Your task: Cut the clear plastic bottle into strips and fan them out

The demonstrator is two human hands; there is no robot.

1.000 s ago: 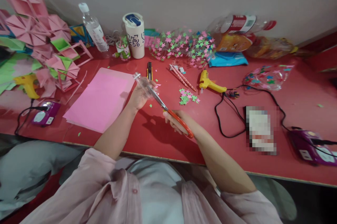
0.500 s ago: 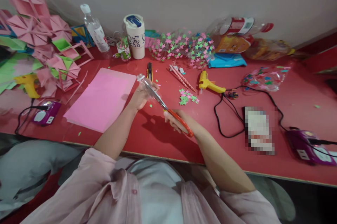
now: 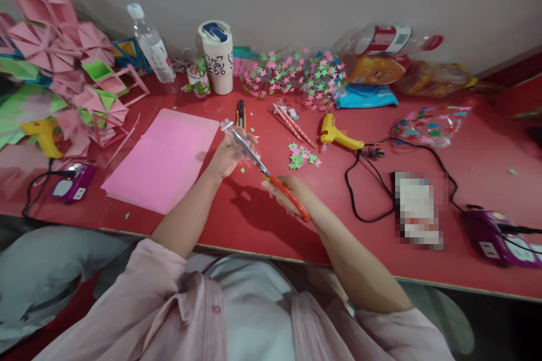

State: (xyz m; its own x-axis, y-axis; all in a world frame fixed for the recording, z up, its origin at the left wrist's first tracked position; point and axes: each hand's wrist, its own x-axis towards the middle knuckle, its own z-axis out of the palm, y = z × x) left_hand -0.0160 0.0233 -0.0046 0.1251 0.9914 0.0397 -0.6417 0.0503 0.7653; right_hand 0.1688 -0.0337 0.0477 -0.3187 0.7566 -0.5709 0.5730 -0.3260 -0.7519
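Head view: left hand (image 3: 226, 156) grips a clear plastic bottle (image 3: 237, 138); right hand (image 3: 283, 191) closes around orange scissors (image 3: 277, 185), blades touching the bottle.

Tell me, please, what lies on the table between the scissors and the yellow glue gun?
In the head view, a small heap of green and pink paper stars lies between the scissors and the glue gun.
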